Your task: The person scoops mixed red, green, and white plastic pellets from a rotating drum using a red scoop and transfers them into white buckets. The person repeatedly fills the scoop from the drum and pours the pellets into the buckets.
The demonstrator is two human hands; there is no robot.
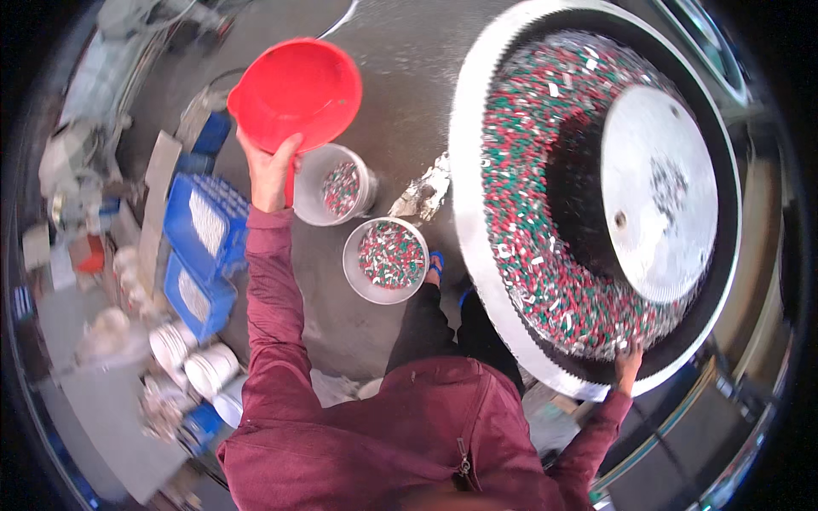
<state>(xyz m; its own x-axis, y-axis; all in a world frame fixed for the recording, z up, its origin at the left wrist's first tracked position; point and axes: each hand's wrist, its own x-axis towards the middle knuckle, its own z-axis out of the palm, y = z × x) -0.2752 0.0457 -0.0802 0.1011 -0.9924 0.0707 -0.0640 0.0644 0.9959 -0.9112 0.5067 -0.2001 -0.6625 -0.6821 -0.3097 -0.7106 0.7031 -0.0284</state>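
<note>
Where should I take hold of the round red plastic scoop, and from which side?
I'd take the scoop by its narrow handle, coming from the wearer's side: it juts from the wide round part toward the body. The left hand grips there, thumb near the round part.

Round red scoop [300, 95], tilted, aloft; red, green, white pieces [521, 200] inside a pale-rimmed tub [468, 162]
</note>
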